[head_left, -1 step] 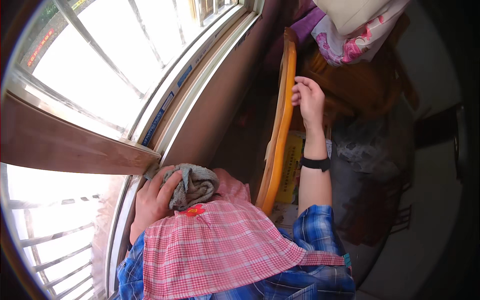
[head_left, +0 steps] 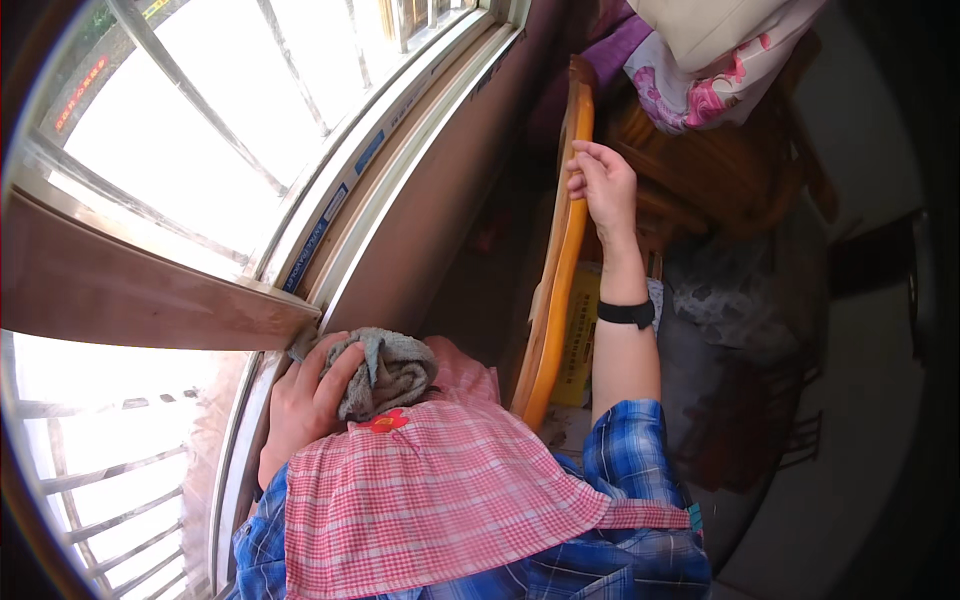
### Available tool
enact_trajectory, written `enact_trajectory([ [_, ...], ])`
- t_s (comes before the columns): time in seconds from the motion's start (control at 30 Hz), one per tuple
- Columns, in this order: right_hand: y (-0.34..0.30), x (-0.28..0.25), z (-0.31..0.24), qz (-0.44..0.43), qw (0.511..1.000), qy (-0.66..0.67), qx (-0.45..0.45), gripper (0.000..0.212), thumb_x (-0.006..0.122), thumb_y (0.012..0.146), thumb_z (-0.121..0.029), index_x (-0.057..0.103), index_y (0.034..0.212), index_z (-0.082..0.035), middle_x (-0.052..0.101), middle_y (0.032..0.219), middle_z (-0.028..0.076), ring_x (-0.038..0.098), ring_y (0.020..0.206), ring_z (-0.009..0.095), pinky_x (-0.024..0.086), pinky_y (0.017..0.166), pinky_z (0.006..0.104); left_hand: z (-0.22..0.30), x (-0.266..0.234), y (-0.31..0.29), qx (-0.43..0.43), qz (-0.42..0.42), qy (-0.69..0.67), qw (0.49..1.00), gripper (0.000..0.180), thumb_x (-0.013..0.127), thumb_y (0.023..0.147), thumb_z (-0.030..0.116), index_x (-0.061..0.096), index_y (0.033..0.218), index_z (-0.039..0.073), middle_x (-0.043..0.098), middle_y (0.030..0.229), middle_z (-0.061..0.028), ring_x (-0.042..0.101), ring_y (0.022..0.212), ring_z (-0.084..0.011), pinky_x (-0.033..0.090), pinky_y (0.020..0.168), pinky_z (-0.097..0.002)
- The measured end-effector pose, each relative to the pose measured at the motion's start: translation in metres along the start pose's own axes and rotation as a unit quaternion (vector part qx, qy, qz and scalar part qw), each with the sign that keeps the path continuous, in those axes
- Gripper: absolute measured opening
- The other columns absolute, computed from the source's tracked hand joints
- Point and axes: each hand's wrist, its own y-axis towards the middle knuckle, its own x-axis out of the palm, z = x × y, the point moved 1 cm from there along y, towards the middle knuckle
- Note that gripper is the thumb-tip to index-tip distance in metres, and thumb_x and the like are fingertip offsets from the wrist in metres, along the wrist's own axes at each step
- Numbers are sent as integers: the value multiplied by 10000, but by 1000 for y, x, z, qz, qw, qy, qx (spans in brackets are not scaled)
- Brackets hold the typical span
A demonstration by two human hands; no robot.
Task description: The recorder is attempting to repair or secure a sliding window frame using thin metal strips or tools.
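Observation:
My left hand (head_left: 302,405) is closed round a bunched grey-green rag (head_left: 385,372), held against the window frame (head_left: 262,385) at the corner where a brown crossbar (head_left: 150,290) meets it. Part of the rag pokes out beyond my fingers by the frame. My right hand (head_left: 605,190), reaching forward, has loosely bent fingers and holds nothing that I can see. Its fingertips overlap the upper part of an orange-brown curved wooden rail (head_left: 562,250); whether they touch it I cannot tell.
Barred window panes (head_left: 190,120) fill the left side. Floral fabric (head_left: 700,85) hangs over wooden furniture (head_left: 690,170) at the far right. A yellow printed item (head_left: 575,340) lies beside the rail. My pink checked apron (head_left: 420,500) covers my front.
My right hand has shifted left and slightly forward, so its fingertips now overlap the wooden rail. The left hand and the rag have stayed where they were.

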Motion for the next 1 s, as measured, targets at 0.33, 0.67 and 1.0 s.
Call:
enact_trajectory([
  [0.33,109,102,14,-95,988,-90,81,241,683,918,-165,688,1022,52,725,904,116,703,664,166,566,552,264,3,-6,10,-29,-38,32,998,535,714,801,237,596,1315,148,593,1315,-163,671,961,-384,568,815,-433],
  [0.67,125,124,30,-61,993,24,100,268,743,874,-116,680,997,113,711,885,162,719,710,220,616,604,305,-8,6,6,-70,-19,80,994,521,691,821,289,599,1324,189,596,1335,-131,677,842,-336,568,755,-400],
  [1.0,111,131,27,-36,998,21,41,176,734,854,-34,702,957,105,719,856,151,717,702,198,613,620,299,-4,4,7,-74,-22,77,994,526,690,842,321,571,1341,202,579,1352,-131,684,880,-342,567,787,-407],
])
